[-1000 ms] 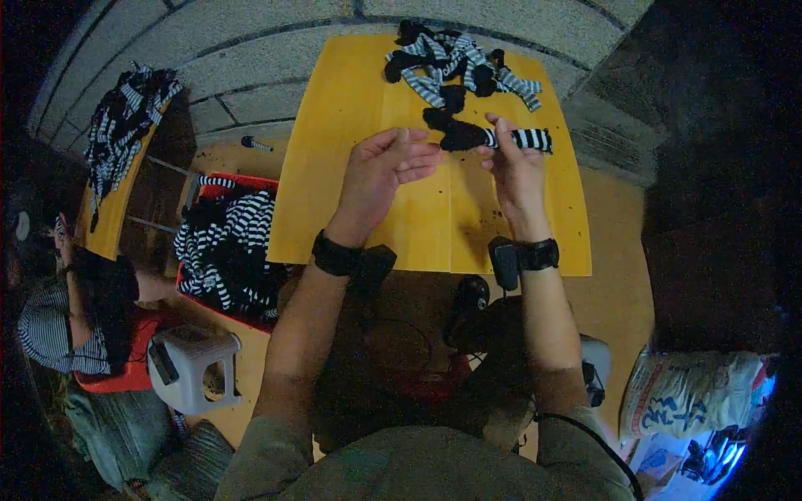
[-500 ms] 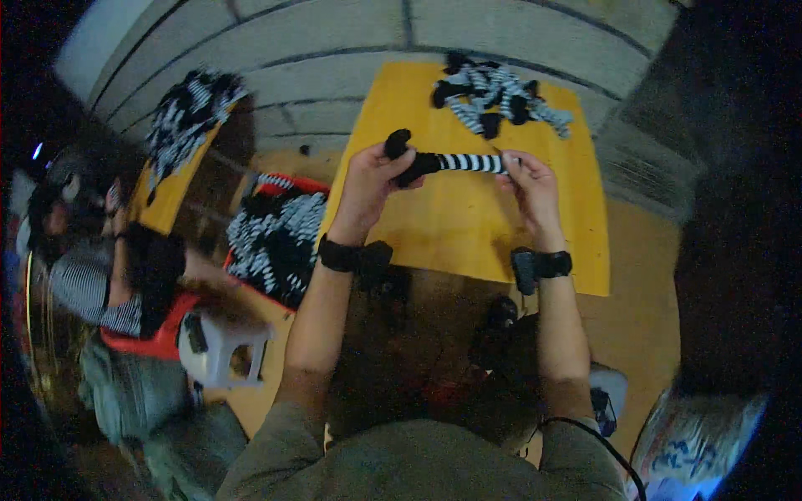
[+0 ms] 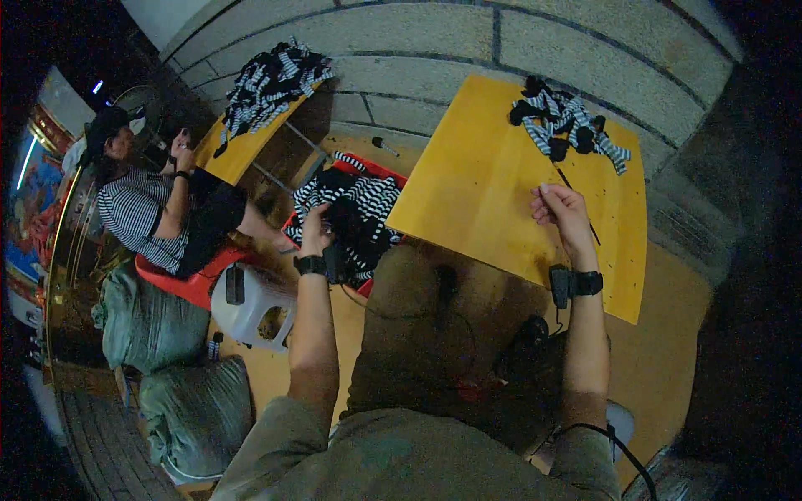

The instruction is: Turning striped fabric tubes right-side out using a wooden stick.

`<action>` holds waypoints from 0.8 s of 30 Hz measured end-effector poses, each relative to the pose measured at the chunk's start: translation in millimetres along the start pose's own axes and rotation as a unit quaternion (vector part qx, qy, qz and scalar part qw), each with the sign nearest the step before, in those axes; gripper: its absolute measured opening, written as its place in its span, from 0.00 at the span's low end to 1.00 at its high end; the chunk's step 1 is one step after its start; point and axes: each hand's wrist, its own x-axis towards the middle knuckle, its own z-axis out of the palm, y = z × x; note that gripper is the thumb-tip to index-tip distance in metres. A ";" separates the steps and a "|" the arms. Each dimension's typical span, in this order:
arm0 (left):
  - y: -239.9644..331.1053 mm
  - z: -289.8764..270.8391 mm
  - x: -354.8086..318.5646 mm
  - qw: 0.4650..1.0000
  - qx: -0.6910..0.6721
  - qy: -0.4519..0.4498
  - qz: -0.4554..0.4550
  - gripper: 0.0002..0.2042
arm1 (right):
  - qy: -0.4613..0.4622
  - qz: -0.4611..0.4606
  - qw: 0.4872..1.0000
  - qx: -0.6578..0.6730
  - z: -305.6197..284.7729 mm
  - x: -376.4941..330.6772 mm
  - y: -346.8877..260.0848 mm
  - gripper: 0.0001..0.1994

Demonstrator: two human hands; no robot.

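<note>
My left hand [image 3: 314, 234] is over the red basket [image 3: 366, 285] at left centre, against black fabric of the striped socks [image 3: 380, 203] heaped inside. Its fingers are mostly hidden, so whether a sock is still in it does not show. Above the yellow table [image 3: 468, 159], my right hand [image 3: 561, 207] hovers with loosely bent fingers, partly apart, and nothing visible in them. A thin dark rod [image 3: 595, 234] lies on the table, passing beneath this hand. Beyond it, black-and-white striped socks [image 3: 566, 121] form a small pile at the table's far side.
To the left, a person in a striped shirt [image 3: 142, 209] sits at another yellow table [image 3: 234, 159] bearing a larger sock pile [image 3: 276, 83]. A white stool [image 3: 251, 305] and stuffed green sacks [image 3: 159, 321] stand nearby. A stone wall [image 3: 418, 33] runs behind the tables.
Both hands held a striped sock stretched over the table; now they are apart. My left hand has moved left and down to the basket. My right hand no longer holds the sock.
</note>
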 end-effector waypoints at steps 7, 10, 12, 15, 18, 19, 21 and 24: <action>31.6 115.9 -74.5 0.925 -0.284 -0.250 0.028 0.13 | 0.088 0.026 0.994 -0.058 -30.2 -3.3 -8.8 0.13; 33.5 188.4 -91.6 0.890 -0.321 -0.322 -0.025 0.09 | 0.118 0.066 0.989 -0.062 -41.7 -2.2 -16.5 0.15; 18.5 239.6 -82.7 0.864 -0.306 -0.395 -0.068 0.09 | 0.145 0.080 0.984 -0.072 -63.2 3.2 -8.0 0.15; 1.4 292.4 -81.3 0.841 -0.294 -0.436 -0.125 0.08 | 0.146 0.094 0.977 -0.121 -72.9 37.0 -13.2 0.12; -18.8 307.0 -78.9 0.850 -0.296 -0.407 -0.158 0.08 | 0.118 0.116 0.960 -0.224 -74.8 97.1 -11.9 0.13; -24.8 308.3 -78.4 0.854 -0.293 -0.399 -0.163 0.08 | 0.103 0.132 0.945 -0.282 -81.0 121.1 -6.6 0.16; -35.1 321.1 -85.8 0.830 -0.299 -0.445 -0.155 0.08 | 0.121 0.097 0.878 -0.453 -124.4 163.3 22.1 0.18; -34.8 314.4 -77.7 0.826 -0.300 -0.459 -0.132 0.08 | 0.164 0.066 0.804 -0.568 -122.1 198.9 55.4 0.21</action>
